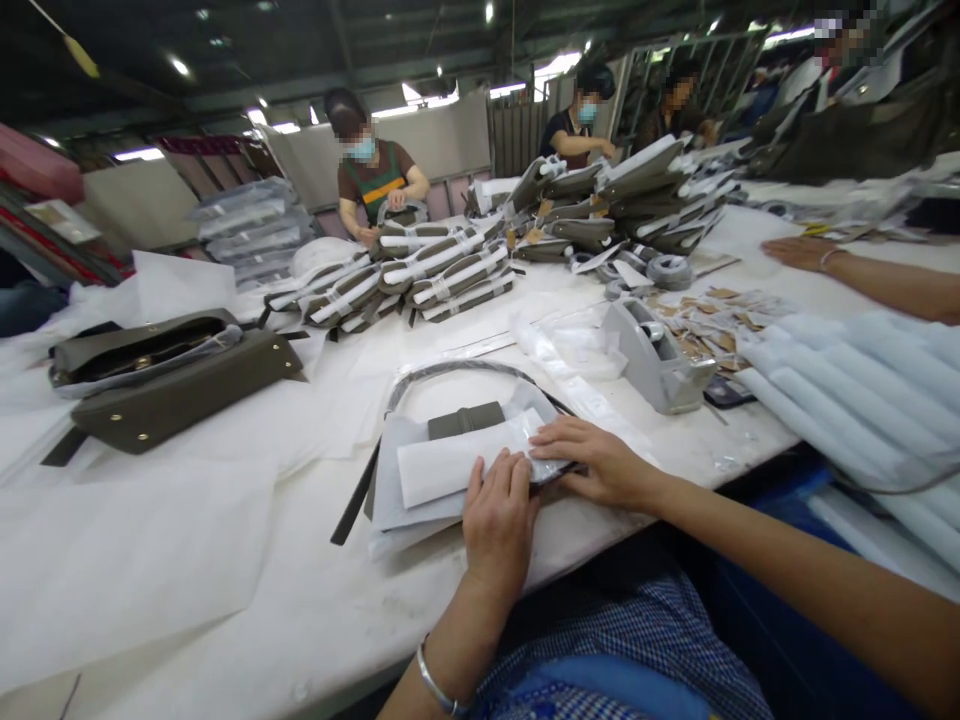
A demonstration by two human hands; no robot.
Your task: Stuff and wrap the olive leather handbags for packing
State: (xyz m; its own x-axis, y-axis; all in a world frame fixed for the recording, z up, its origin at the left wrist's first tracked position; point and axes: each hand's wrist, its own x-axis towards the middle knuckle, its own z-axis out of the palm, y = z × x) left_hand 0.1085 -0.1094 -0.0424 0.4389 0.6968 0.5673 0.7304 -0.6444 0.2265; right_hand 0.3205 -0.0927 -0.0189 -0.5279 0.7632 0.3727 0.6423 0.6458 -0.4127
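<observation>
A dark olive bag (pixel 466 420) lies at the table's front edge, mostly covered by white padding sheet and clear plastic. Across its top rests a folded white foam strip (pixel 442 468). My left hand (pixel 501 510) lies on the near side of the strip, fingers bent and close together, pressing it down. Over the strip's right end is my right hand (pixel 592 462), its fingers on the clear plastic and its thumb lower, by the bag's edge. A wrapped handle (pixel 457 368) arches behind the bag, and a dark strap (pixel 356 500) sticks out to the left.
An open olive bag (pixel 187 390) sits at left beside white sheets (pixel 150 560). Behind are stacked wrapped bags (pixel 442 265). A grey tape dispenser (pixel 656 360), tags (pixel 720 320) and white foam rolls (pixel 862 400) are at right. Another person's hand (pixel 799 253) rests at far right.
</observation>
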